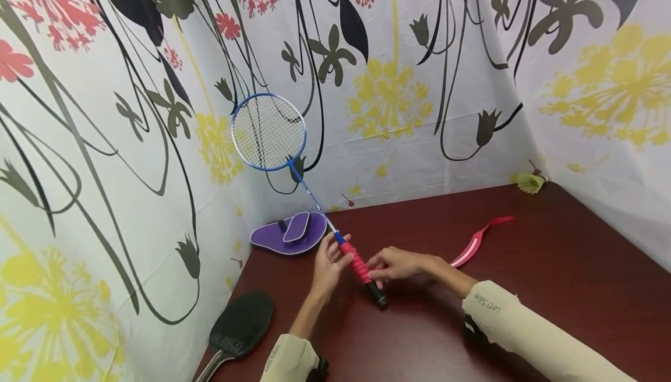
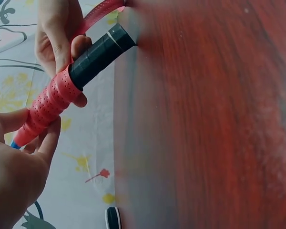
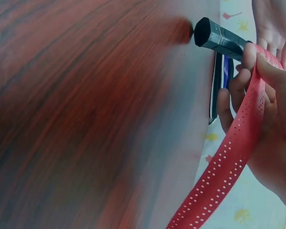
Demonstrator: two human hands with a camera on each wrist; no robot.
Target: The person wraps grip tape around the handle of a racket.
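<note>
A blue and white badminton racket tilts up to the left, its strung head in front of the patterned cloth. Red perforated grip tape is wound round the upper part of its handle; the butt end shows black. My left hand holds the wrapped handle between thumb and fingers near the shaft. Close to where the winding ends, my right hand pinches the tape. From those fingers the loose tape hangs down in the right wrist view, and its tail lies on the table in the head view.
On the dark red table lies a purple paddle case at the back left. A black table tennis paddle is at the left edge. A yellow-green shuttlecock sits in the far right corner. Patterned cloth hangs around the table.
</note>
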